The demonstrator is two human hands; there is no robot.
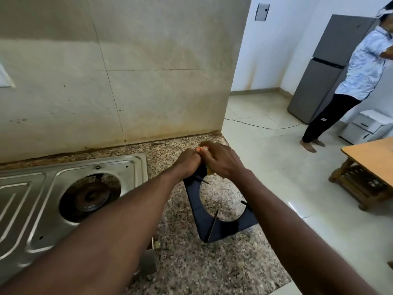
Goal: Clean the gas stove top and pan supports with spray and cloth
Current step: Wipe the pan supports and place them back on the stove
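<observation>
pan support [198, 218] perhaps in left grip [188, 165]

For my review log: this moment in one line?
support on counter | left hand grips its corner | right hand holds orange item

The left hand [188, 165] and right hand [221, 160] hid the far corner of the black square metal pan support [204, 222] and most of an orange item [209, 171] there.
</observation>
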